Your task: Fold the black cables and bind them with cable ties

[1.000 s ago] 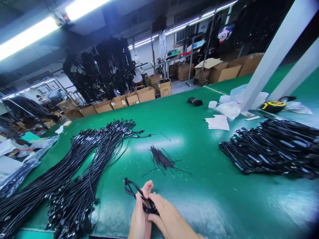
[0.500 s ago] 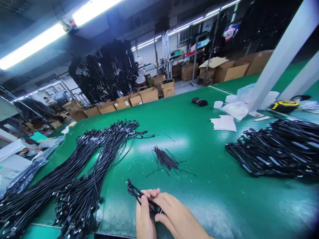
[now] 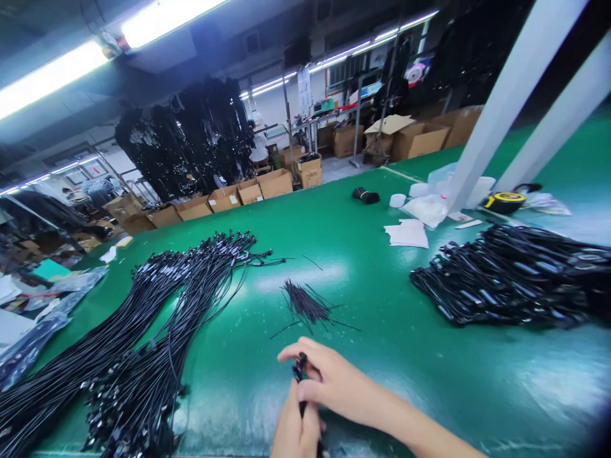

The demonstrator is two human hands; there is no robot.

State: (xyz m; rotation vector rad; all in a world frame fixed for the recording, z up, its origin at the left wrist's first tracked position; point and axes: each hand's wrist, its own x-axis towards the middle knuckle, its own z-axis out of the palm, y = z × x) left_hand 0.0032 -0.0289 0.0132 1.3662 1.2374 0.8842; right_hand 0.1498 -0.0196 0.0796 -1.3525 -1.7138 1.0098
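A coiled black cable [image 3: 300,369] is held between my two hands near the front of the green table [image 3: 229,375]. My left hand [image 3: 296,423] is closed around its lower part, which the fingers mostly hide. From the right, my right hand [image 3: 329,375] pinches the upper end with thumb and fingers curled. Just beyond the hands lies a loose pile of thin black twist ties [image 3: 308,302]. To the left, long straight black cables [image 3: 157,299] are spread in two bundles with connectors at their ends.
A heap of coiled black cables [image 3: 501,280] lies on the right. Farther back are a yellow and black tape measure [image 3: 505,202], white paper [image 3: 407,233] and a small black bundle [image 3: 365,195]. A white post [image 3: 510,102] rises at the right. Cardboard boxes [image 3: 274,183] line the far edge.
The cable has turned more upright, and its loop no longer sticks out to the left. My right hand has moved up to the cable's top end. The camera view has shifted slightly right.
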